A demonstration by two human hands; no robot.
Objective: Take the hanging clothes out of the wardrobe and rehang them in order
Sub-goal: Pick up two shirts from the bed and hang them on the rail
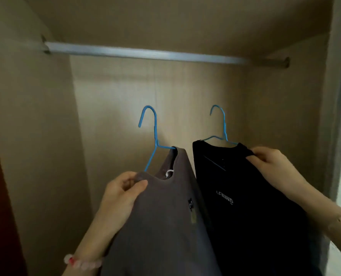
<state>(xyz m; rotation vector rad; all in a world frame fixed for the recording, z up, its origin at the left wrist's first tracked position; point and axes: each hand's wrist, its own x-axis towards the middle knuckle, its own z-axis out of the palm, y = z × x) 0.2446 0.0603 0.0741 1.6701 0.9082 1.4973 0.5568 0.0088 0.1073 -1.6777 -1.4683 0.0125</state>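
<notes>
clothes on two hangers were held up inside the wardrobe (pixel 113 96), below the metal rail (pixel 145 53) with both hooks clear of it: a grey shirt (pixel 165 216) on the first blue hanger (pixel 155 132) to the left, and a black shirt (pixel 245 196) with white lettering on the second blue hanger (pixel 224 126) just beside it on the right. the left hand (pixel 123 190) pinched the grey shirt's near shoulder between thumb and curled fingers, while the right hand (pixel 269 162) gripped the black shirt's outer shoulder with its fingers curled round the cloth. a bead bracelet (pixel 82 262) sat on the left wrist.
</notes>
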